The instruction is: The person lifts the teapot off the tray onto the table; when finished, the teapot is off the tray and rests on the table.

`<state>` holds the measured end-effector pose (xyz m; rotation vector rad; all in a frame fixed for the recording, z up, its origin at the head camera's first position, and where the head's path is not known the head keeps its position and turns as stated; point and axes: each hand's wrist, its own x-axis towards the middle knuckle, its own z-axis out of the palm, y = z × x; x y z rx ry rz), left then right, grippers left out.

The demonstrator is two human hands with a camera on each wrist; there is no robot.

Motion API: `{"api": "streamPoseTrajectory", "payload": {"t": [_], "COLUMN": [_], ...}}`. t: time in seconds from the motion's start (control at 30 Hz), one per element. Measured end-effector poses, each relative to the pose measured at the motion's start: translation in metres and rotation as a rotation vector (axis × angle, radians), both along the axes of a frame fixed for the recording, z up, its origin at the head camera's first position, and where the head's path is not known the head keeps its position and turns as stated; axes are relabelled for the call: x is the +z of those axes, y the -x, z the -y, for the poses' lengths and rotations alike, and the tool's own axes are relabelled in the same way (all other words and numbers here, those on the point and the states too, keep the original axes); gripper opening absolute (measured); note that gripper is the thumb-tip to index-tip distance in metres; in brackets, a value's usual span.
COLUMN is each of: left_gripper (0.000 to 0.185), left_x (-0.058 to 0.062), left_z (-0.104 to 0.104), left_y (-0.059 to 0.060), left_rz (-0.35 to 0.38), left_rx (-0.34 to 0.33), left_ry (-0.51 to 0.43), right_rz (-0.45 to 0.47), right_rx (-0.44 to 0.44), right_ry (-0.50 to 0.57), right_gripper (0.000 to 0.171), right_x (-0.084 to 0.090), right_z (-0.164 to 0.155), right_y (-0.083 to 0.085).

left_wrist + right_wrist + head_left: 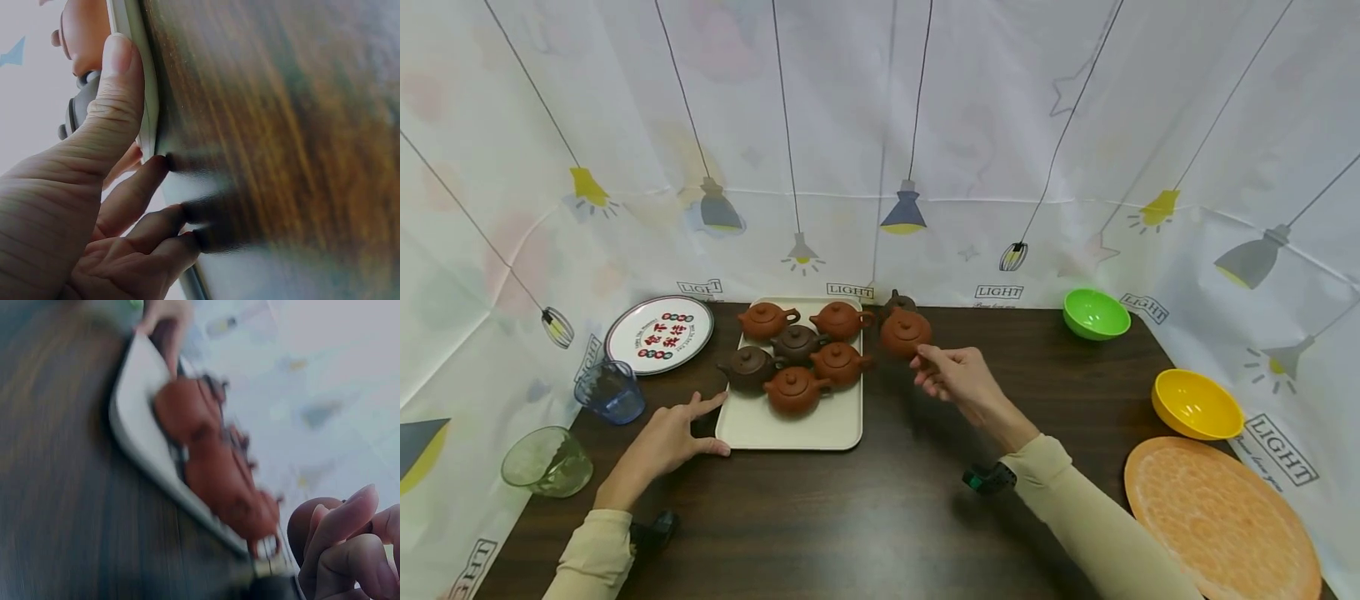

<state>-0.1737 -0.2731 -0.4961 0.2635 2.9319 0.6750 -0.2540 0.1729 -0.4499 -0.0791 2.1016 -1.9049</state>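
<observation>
Bright, even head view with bowed edges; both wrist views dim, blurred.

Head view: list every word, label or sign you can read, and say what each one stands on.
"LIGHT": printed in small boxes on the lamp-patterned backdrop sheet, repeated along it.
Red and green characters on the round white plate: too small to read.
A ring of small print around them: too small to read.
Teapots, bowls and cups: no text visible.

six teapots [797, 354] on a tray [790, 427] at table [880, 500] centre-left; two more teapots [904, 329] just right of it, off the tray. left of the tray a printed plate [658, 334], nearer two glasses [580, 425]. at far right two bowls [1142, 358], then a large plate [1221, 521] nearest.
</observation>
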Motion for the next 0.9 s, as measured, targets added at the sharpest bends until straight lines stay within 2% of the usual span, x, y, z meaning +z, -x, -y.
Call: {"api": "streamPoseTrajectory", "payload": {"t": [0.17,0.37,0.57,0.77,0.9], "left_gripper": [0.095,0.095,0.095,0.094,0.094], "left_x": [0.002,0.001,-0.001,-0.004,-0.003], "left_z": [0.001,0.002,-0.002,-0.002,0.0], "left_y": [0.001,0.001,-0.001,0.0,0.0], "left_rz": [0.003,0.002,-0.001,0.005,0.005], "left_rx": [-0.002,0.003,-0.003,0.001,0.012], "left_ry": [0.012,0.017,-0.002,-0.01,-0.004], "right_rz": [0.015,0.03,0.061,0.162,0.208], "right_rx": [-0.122,-0.236,-0.278,-0.298,-0.284], "right_ry": [-0.034,-0.009,0.015,0.117,0.162], "right_gripper": [0.045,0.047,0.051,0.046,0.049], "right_x": [-0.01,-0.023,-0.043,-0.052,-0.056], "right_z": [-0.031,-0.036,-0.031,-0.029,-0.031], "right_y": [0.02,0.049,0.072,0.083,0.089]}}
